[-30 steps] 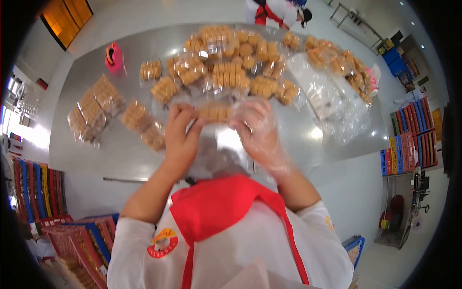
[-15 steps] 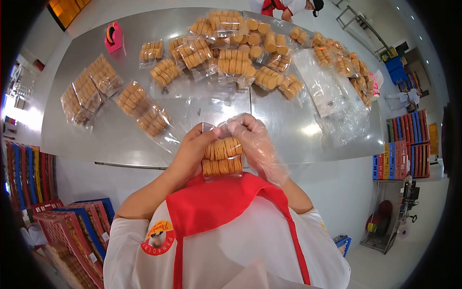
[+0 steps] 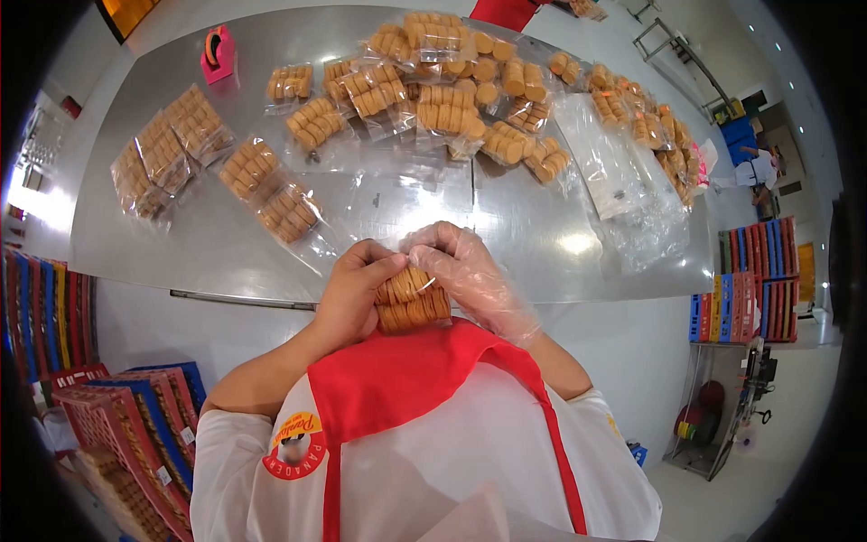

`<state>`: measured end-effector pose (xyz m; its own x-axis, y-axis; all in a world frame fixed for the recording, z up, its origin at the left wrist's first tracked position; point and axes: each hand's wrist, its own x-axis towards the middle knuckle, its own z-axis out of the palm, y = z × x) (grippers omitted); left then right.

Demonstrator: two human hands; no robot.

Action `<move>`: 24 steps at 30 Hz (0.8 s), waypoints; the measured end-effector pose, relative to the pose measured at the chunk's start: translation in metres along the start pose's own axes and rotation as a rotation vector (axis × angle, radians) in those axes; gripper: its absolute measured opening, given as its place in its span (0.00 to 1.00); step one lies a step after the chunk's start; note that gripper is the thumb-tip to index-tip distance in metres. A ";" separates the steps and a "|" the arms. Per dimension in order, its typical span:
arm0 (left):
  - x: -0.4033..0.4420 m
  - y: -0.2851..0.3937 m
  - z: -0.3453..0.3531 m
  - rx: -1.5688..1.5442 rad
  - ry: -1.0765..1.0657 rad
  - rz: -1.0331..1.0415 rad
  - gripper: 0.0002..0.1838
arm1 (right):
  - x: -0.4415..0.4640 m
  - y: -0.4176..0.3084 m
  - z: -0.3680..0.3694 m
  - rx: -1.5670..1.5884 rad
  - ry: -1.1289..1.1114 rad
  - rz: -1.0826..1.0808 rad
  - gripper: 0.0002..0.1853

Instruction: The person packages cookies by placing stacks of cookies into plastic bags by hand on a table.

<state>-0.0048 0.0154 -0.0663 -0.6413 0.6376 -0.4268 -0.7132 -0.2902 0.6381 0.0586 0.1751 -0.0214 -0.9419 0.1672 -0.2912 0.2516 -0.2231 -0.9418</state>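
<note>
A clear bag of round cookies, stacked in two rows, hangs between my hands just above the red apron. Bare, my left hand pinches the upper left of the bag between thumb and fingers. My right hand, in a clear plastic glove, pinches the top of the bag beside the left fingertips. The two hands nearly touch there. Beyond them on the metal table, a double bag of cookies lies to the left.
Several cookie bags are heaped at the table's far side, others at left. A pink tape dispenser stands far left. Empty plastic bags lie right. Crates stand lower left. Another person is across the table.
The cookie bag came from over the table down to near my chest. My hands closed together at its top. The person across the table has moved mostly out of view.
</note>
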 end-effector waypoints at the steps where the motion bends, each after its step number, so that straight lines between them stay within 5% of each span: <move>1: 0.001 -0.003 -0.004 -0.001 0.005 0.015 0.05 | 0.001 0.004 -0.004 -0.036 -0.011 0.012 0.06; 6: -0.002 -0.001 -0.002 -0.020 0.012 0.036 0.04 | -0.002 0.009 -0.014 -0.326 0.025 -0.088 0.07; 9: -0.005 -0.003 -0.001 0.016 0.015 0.134 0.03 | -0.001 0.012 -0.012 -0.165 0.014 -0.161 0.08; 15: -0.012 -0.001 -0.001 -0.039 0.045 0.086 0.04 | -0.006 0.004 0.000 0.165 0.050 0.181 0.09; 24: -0.016 -0.003 -0.009 -0.080 0.038 0.007 0.05 | -0.008 0.010 0.000 -0.136 -0.012 0.095 0.11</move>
<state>0.0046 -0.0003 -0.0671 -0.6560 0.6079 -0.4474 -0.7278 -0.3522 0.5885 0.0689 0.1711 -0.0283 -0.9150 0.1399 -0.3783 0.3662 -0.1052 -0.9246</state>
